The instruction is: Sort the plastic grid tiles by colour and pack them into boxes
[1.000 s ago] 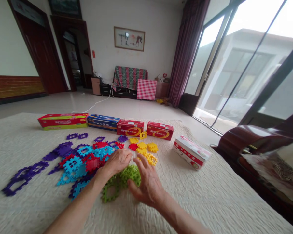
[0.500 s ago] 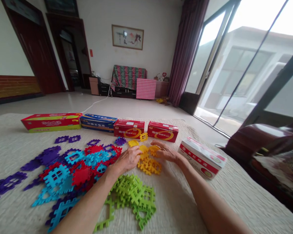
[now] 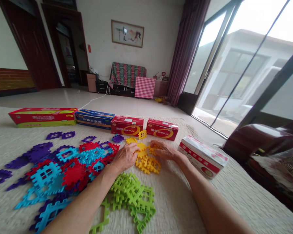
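My left hand [image 3: 127, 156] has its fingers curled at the left edge of a flat yellow interlocking plastic piece [image 3: 142, 148]. From the other side, my right hand [image 3: 164, 150] closes its bent fingers over a small yellow interlocking piece [image 3: 151, 149], mostly covered by them. Just below both hands lies a pile of yellow window-shaped pieces [image 3: 148, 164]. A yellow round-edged piece [image 3: 131, 140] and a small yellow window piece [image 3: 142, 134] lie beyond. Nearer to me is a heap of green pieces [image 3: 134, 190].
Red pieces [image 3: 74, 174], blue pieces [image 3: 46, 174] and purple pieces [image 3: 39, 151] spread across the pale blanket [image 3: 183, 208] on the left. A red-and-green box [image 3: 44, 117], a blue box [image 3: 95, 119] and two red boxes [image 3: 127, 125] line the back. A white-and-red box [image 3: 202, 156] stands right.
My right hand has shifted slightly left, its fingers covering more of the small yellow piece. My left hand stays at the yellow pieces. The camera view has shifted a little.
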The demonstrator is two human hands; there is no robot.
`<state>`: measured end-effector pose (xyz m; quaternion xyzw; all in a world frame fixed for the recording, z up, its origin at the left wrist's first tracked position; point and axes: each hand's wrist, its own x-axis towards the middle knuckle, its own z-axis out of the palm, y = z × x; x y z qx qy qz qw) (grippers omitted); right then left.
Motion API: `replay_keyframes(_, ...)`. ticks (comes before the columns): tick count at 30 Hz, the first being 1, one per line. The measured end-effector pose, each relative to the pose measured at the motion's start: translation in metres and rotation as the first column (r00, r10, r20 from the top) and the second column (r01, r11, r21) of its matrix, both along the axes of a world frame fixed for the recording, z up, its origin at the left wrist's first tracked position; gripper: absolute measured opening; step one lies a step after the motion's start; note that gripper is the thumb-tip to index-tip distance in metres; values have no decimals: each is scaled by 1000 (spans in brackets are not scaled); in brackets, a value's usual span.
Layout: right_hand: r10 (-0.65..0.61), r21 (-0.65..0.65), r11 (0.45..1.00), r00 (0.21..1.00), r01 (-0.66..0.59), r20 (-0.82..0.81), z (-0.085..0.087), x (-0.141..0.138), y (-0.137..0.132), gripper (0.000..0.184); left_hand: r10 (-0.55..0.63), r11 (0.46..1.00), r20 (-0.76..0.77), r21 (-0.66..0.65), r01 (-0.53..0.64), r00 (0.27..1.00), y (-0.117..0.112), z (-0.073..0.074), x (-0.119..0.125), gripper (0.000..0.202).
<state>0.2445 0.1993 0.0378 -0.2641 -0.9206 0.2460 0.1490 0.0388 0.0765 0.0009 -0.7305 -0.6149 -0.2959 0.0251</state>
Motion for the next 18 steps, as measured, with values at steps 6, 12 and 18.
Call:
replay_keyframes(6, 13, 75, 997, 1000, -14, 17, 0, -1, -1, 24, 5, 1000, -6, 6, -5, 1000, 2, 0, 0, 28)
replay_keyframes(12, -153, -181, 977, 954, 108, -256, -7, 8, 9, 37, 20, 1000, -8, -3, -20, 1000, 1, 4, 3, 28)
replay_keyframes(18, -212, -267, 953, 941, 140, -263, -15, 17, -3, 43, 32, 999, -12, -8, -32, 999, 0, 4, 2, 27)
